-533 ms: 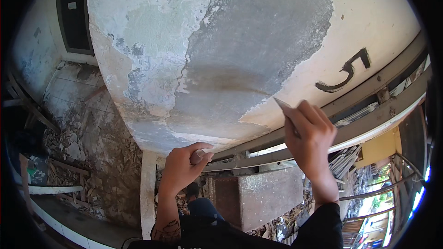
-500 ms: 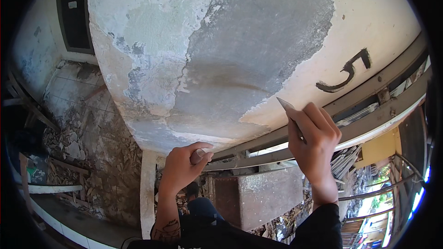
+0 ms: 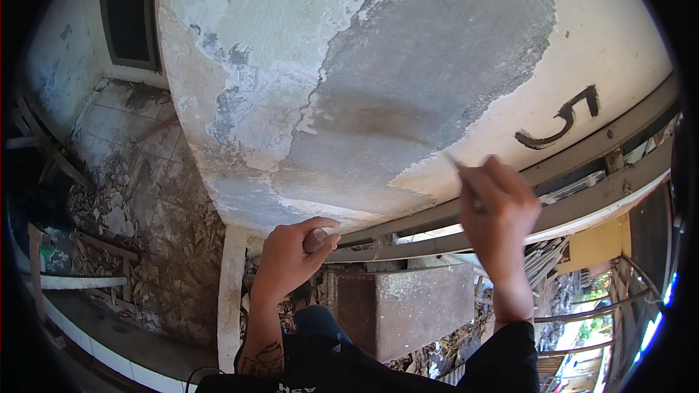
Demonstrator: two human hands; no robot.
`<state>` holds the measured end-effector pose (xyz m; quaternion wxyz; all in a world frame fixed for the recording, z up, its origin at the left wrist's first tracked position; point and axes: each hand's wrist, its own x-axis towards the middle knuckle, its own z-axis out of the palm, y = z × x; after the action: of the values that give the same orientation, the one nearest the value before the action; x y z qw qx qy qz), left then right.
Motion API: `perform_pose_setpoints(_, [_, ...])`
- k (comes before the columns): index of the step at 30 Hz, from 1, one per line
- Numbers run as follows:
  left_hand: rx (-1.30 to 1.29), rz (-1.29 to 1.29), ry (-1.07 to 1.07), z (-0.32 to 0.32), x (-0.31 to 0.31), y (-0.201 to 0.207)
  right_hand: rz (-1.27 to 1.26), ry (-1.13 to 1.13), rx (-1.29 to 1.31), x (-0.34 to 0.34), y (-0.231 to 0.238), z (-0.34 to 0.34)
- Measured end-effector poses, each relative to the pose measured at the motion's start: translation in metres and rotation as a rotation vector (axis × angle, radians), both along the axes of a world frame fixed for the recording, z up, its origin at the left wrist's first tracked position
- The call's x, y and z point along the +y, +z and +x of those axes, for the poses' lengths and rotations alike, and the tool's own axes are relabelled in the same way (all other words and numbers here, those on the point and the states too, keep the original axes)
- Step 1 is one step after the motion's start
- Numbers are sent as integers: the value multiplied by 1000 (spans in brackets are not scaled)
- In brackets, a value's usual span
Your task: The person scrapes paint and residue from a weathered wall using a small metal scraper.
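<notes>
My left hand (image 3: 287, 258) is closed round a brown, rounded object (image 3: 314, 240); only its smooth end shows between thumb and fingers, so its kind is unclear. It is in front of the lower edge of a peeling plaster wall (image 3: 429, 51). Farther right, my right hand (image 3: 499, 207) pinches a thin, grey, pointed tool (image 3: 452, 159), smeared by motion. Its tip lies near the ragged border between the bare grey patch and the cream paint; whether it touches the wall I cannot tell. A darker smudge (image 3: 389, 120) marks the grey patch.
A black painted figure (image 3: 564, 120) stands on the wall at right. Brown frame rails (image 3: 582, 207) run below it. Under my hands is a worn brown box-like piece (image 3: 426, 309). Rubble and broken tiles litter the floor (image 3: 156, 225) at left, beside a dark door (image 3: 129, 11).
The view has shifted, so the wall sits a little farther right and lower. My right hand is blurred with motion, still pinching the pointed tool. My left hand keeps its grip.
</notes>
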<state>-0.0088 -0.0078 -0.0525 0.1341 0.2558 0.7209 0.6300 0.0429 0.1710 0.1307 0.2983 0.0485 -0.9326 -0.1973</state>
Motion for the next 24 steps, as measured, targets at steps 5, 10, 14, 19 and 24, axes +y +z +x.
perform_pose_setpoints(5, [-23,3,-19,-4,0,3,70,-31,-189,23,-25,-9])
perform_pose_setpoints(10, [-20,-14,-11,-2,-1,-1,-110,54,120,-8,39,3])
perform_pose_setpoints(14, [22,-15,-40,-3,12,4,-169,70,219,-15,58,8])
perform_pose_setpoints(19, [48,38,33,-4,0,-7,-13,53,-73,0,9,-18])
perform_pose_setpoints(24, [12,-17,-3,-11,8,8,-145,50,296,-11,53,0])
